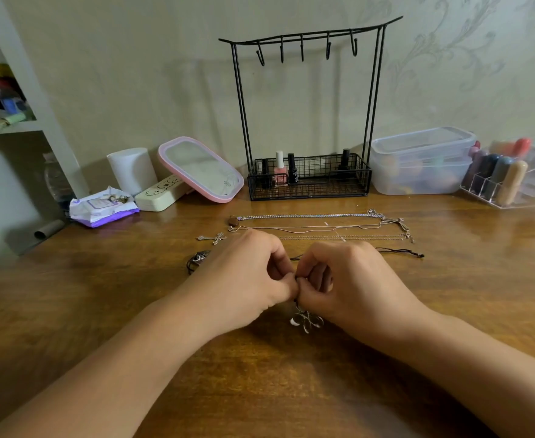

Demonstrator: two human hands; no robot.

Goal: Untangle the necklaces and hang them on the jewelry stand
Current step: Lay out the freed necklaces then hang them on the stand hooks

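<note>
My left hand [247,273] and my right hand [348,279] meet knuckle to knuckle over the wooden table [102,311]. Both pinch a dark cord whose silver flower pendant [305,320] dangles just below them. The black cord [399,251] trails off to the right, and a dark pendant [196,259] lies left of my left hand. Behind the hands lie a thick silver chain [307,215], a thin pinkish chain [307,228], a fine silver chain [339,238] and a silver cross pendant [212,238]. The black wire jewelry stand [307,42] rises at the back with several bare hooks.
Nail polish bottles [280,172] sit in the stand's basket. To its left are a pink mirror [201,170], a white roll [132,170], a cream case [160,194] and a wipes pack [102,207]. Right: clear plastic tubs [421,162], an acrylic organizer [509,181]. White shelves [13,121] stand far left.
</note>
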